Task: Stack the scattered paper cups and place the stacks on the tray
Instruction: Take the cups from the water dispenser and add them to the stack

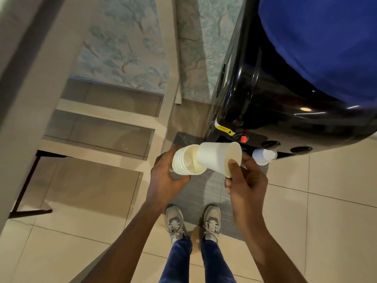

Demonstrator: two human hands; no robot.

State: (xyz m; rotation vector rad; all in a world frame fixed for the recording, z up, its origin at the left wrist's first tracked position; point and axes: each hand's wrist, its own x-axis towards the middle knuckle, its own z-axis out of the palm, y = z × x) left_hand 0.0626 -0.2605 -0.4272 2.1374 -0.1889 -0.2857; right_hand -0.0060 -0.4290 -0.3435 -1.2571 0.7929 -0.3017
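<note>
Standing at the black water dispenser (265, 94), left hand (163, 180) has its grip wrapped around the cup stack (183, 160), mouth tilted rightward, while the right hand (246, 180) pinches a single cup (218, 158) whose base points straight into it.

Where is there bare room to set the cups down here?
Bare floor tiles right of the mat, and the shelves at left. Crowded at the dispenser, where another cup lies. No tray in view.
</note>
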